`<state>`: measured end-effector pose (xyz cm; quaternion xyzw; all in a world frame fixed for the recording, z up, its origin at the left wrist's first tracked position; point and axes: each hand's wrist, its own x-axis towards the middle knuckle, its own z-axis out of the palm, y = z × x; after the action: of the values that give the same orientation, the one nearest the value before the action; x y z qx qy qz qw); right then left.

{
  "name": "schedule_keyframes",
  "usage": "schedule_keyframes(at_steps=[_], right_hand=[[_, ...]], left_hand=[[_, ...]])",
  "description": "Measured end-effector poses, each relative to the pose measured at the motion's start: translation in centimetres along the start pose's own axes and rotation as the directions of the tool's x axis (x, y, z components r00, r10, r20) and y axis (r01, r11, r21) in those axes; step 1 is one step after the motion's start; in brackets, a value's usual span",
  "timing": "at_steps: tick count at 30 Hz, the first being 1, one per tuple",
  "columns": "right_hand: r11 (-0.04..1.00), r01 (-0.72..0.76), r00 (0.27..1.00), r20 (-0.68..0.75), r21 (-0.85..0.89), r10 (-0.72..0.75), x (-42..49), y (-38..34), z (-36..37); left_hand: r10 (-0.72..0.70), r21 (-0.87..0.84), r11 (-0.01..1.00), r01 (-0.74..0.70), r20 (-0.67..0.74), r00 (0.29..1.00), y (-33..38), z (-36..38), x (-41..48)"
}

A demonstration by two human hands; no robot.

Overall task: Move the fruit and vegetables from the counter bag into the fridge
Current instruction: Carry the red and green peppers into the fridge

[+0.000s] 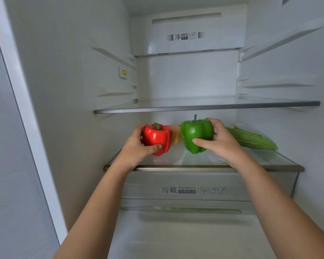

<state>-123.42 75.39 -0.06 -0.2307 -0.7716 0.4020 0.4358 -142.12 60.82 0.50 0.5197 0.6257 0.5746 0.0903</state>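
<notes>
Glass shelf (204, 168) just below my fingers (200, 142), placing now: left hand (137, 146) grips red pepper (156, 136), right hand (221, 141) green pepper (195, 133); next, lower and release

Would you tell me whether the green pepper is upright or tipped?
Upright: the green pepper has its stem pointing up, gripped by the right hand.

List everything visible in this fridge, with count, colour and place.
red pepper: one, red, left
green pepper: one, green, right of red pepper
yellow item: one, yellowish, behind the peppers, mostly hidden
gourd: one, green, lying on lower shelf, right
lower shelf: one, clear glass, under peppers
upper shelf: one, clear glass, above peppers
drawer: one, translucent grey, below lower shelf
left hand: one, grip on red pepper
right hand: one, grip on green pepper
</notes>
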Motion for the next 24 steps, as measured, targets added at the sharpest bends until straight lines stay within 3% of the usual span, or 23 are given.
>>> schedule_keyframes(at_steps=[6,13,17,24], right_hand=[[0.992,0.031,0.999,-0.033,-0.121,-0.035,-1.1,-1.1,0.1],[0.945,0.105,0.971,-0.171,-0.310,-0.164,-4.1,-2.2,1.2],[0.881,0.217,0.915,-0.227,-0.420,-0.333,-5.8,-2.4,1.6],[0.755,0.336,0.856,-0.151,-0.563,-0.494,-8.5,-3.5,3.0]], left_hand=[[0.009,0.005,1.000,-0.009,-0.049,0.999,0.5,0.2,-0.9],[0.087,0.226,0.973,-0.046,-0.175,0.981,0.4,0.6,-3.0],[0.159,0.312,0.946,-0.087,-0.211,0.964,0.6,0.6,-4.5],[0.292,0.489,0.859,-0.155,-0.217,0.932,1.4,1.0,-7.9]])
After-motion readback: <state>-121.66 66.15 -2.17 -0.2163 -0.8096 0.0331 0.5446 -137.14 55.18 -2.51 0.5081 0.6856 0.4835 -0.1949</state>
